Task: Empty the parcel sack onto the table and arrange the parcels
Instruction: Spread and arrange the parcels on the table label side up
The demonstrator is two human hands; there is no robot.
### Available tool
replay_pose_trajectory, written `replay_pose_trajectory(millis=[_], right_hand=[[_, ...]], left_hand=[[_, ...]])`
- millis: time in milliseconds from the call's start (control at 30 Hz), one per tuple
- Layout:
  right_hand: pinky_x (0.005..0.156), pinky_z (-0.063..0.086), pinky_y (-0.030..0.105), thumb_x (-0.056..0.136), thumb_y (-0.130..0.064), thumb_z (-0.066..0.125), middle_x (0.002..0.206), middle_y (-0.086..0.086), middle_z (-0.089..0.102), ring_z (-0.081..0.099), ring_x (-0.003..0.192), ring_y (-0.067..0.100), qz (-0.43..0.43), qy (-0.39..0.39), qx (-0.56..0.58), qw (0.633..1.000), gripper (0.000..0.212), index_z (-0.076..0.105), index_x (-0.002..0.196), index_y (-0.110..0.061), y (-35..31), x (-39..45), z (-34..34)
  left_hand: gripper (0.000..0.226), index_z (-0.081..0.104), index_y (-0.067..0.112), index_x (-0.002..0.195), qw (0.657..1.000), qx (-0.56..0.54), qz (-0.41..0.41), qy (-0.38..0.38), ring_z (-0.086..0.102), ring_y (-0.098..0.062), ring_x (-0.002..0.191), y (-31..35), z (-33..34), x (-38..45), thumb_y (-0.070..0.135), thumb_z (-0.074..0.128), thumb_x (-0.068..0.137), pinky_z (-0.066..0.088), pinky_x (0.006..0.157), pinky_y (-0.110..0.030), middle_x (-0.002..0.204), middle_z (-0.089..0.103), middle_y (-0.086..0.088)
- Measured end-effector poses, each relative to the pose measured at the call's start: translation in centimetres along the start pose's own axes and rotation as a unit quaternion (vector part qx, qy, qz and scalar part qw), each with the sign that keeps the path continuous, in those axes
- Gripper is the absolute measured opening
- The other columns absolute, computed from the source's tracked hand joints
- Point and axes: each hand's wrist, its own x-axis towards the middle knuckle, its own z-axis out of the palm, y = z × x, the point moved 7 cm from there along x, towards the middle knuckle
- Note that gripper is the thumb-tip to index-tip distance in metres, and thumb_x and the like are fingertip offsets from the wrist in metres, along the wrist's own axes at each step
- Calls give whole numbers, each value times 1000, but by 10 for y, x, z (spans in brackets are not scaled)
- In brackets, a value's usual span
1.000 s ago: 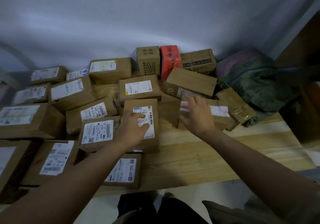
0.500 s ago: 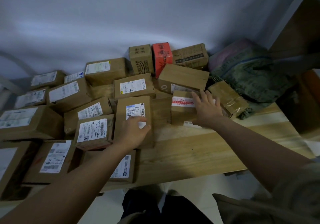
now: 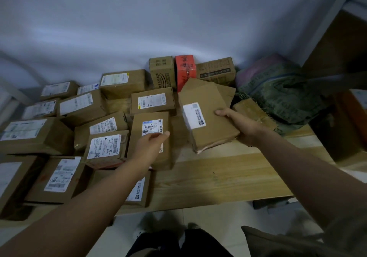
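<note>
- The right hand (image 3: 241, 128) grips a flat brown box (image 3: 206, 115) by its right edge, thumb on top and fingers underneath. The box is tilted, its near corner low over the table (image 3: 208, 177), probably so it can be turned and set down squarely.
- The left hand (image 3: 150, 147) rests on a tall box with a barcode label (image 3: 152, 137), fingers loosely bent and not closed round it; it seems to be steadying this box so the row keeps its line.
- Labelled boxes fill the left half of the table in rough rows with labels mostly facing up, which makes them easy to read.
- A red box (image 3: 184, 69) and two brown ones stand at the far edge by the wall.
- The green sack (image 3: 278, 95) lies slumped at the far right, looking emptied; a taped parcel (image 3: 254, 113) sits just beside it.
- The bare wood near the lifted box is the likely spot for it.
</note>
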Motion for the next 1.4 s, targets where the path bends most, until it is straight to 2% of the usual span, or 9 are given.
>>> replay_pose_trajectory(millis=[167, 333, 500, 767, 900, 967, 1100, 1200, 1400], right_hand=[[80, 55, 42, 81, -45, 62, 111, 15, 67, 66, 95, 31, 54, -129, 228, 964, 60, 59, 132, -15, 18, -23, 32], [82, 57, 47, 52, -37, 90, 109, 21, 68, 68, 95, 36, 65, -206, 251, 944, 76, 69, 118, -5, 29, -37, 60], [92, 54, 48, 83, -43, 59, 120, 23, 64, 64, 104, 36, 100, -215, 260, 936, 61, 61, 129, -3, 40, -48, 93], [81, 57, 42, 81, -38, 61, 117, 11, 67, 66, 99, 28, 54, -125, 83, 987, 58, 58, 135, -16, 48, -62, 132], [95, 52, 45, 83, -72, 58, 123, 3, 70, 67, 112, 24, 0, -35, -22, 999, 70, 53, 137, -29, 53, -76, 139], [94, 49, 43, 72, -76, 66, 125, -1, 65, 63, 112, 19, -12, 7, -49, 999, 92, 36, 146, -32, 63, -83, 137], [84, 52, 45, 69, -61, 78, 119, -2, 62, 61, 104, 17, 12, 33, -93, 995, 85, 29, 135, -39, 86, -101, 128], [83, 53, 63, 51, -73, 82, 122, 6, 65, 63, 109, 31, 85, 103, -26, 991, 109, 39, 141, -28, 121, -103, 110], [84, 53, 65, 73, -55, 77, 116, 10, 66, 61, 105, 35, 102, 207, 150, 961, 76, 50, 135, -21, 162, -110, 103]], left_hand=[[41, 67, 22, 109, 981, -149, -56, -115, 67, -23, 104, 19, 20, -18, 54, 65, 84, 53, 95, -41, 115, 69, -6], [49, 71, 18, 113, 970, -177, -27, -163, 68, -24, 105, 40, 18, -34, 56, 66, 83, 55, 89, -40, 109, 74, -7], [44, 74, 22, 107, 949, -236, -45, -203, 72, -24, 99, 41, 2, -57, 58, 61, 86, 52, 95, -47, 110, 74, -8], [53, 68, 22, 122, 946, -234, -54, -216, 67, -27, 111, 3, -31, -81, 53, 67, 80, 46, 104, -49, 116, 72, -8], [51, 65, 29, 120, 974, -140, 0, -177, 68, -22, 109, -7, -31, -85, 59, 70, 79, 45, 104, -48, 112, 74, 0], [44, 63, 26, 116, 986, -98, 20, -135, 69, -17, 102, -13, -29, -86, 52, 71, 82, 52, 91, -39, 108, 75, 2], [27, 62, 20, 119, 990, -28, 40, -129, 66, -9, 93, -23, -17, -93, 34, 59, 96, 49, 67, -22, 108, 71, 2], [32, 60, 17, 130, 987, 16, 55, -152, 61, -13, 108, -30, -10, -99, 21, 57, 98, 48, 85, -25, 127, 64, -2], [48, 51, 10, 139, 994, 47, 24, -92, 50, -15, 108, -59, -31, -97, 28, 61, 95, 37, 87, -25, 132, 57, -6]])
